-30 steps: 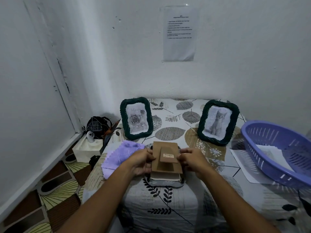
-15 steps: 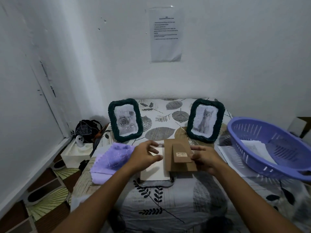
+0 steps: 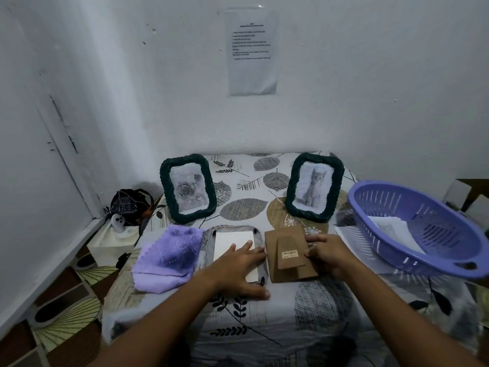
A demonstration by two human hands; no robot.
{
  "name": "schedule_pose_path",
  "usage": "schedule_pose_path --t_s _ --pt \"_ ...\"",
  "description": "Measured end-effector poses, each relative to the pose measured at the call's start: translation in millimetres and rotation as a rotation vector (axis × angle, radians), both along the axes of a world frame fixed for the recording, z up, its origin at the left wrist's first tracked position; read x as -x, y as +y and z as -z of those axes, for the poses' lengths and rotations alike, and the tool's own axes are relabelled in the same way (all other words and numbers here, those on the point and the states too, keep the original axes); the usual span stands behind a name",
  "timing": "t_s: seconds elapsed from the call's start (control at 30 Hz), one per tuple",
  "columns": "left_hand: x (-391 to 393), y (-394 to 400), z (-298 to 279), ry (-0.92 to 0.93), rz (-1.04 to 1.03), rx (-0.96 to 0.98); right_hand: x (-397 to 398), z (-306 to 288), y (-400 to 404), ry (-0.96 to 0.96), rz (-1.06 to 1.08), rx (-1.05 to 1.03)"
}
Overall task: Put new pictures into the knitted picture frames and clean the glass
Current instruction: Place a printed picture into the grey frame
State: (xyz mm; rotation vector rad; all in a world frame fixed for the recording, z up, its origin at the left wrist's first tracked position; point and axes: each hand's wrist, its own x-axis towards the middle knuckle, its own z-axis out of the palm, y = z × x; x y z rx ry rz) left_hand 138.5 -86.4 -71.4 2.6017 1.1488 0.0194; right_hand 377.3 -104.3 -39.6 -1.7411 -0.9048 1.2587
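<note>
A third frame point(image 3: 211, 235) lies face down in front of me, its white picture back point(image 3: 232, 242) exposed. My left hand point(image 3: 239, 271) rests flat on that white sheet, fingers spread. My right hand point(image 3: 326, 254) holds the brown cardboard backing point(image 3: 287, 254) with its stand flap, set on the cloth just right of the open frame. Two dark green knitted frames stand at the back: one with a rose picture point(image 3: 188, 188), one with a cat picture point(image 3: 315, 186). A purple cleaning cloth point(image 3: 169, 256) lies left of the open frame.
A purple plastic basket point(image 3: 415, 223) with paper sheets inside sits at the right, over a loose sheet point(image 3: 346, 234). The table carries a leaf-patterned cloth point(image 3: 264, 321). A white box point(image 3: 113, 243) and a black bag point(image 3: 129, 201) sit left of the table. A printed notice point(image 3: 251, 51) hangs on the wall.
The brown backing came off the lying frame and moved right with my right hand, down onto the cloth. My left hand went flat onto the exposed white sheet.
</note>
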Motion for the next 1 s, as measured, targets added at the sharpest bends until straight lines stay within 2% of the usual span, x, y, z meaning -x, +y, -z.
schedule_pose_path --t_s 0.13,0.37,0.53,0.67,0.87,1.0 --pt "1 0 -1 -0.002 0.003 0.007 -1 3 3 -0.032 -0.016 0.007" --pt "0 -3 -5 -0.001 -0.003 0.017 -4 7 5 -0.253 -0.047 -0.005" --pt "-1 -4 -8 0.001 -0.008 0.015 -7 -2 2 -0.342 -0.092 0.013" --pt "1 -5 -8 -0.038 -0.018 -0.005 -8 -13 1 -0.274 -0.086 -0.026" --pt "23 -9 -22 -0.188 -0.177 -0.032 22 -35 9 -0.126 -0.169 -0.116" --pt "51 -11 -25 -0.170 -0.280 -0.049 57 -37 18 -0.174 -0.293 -0.103"
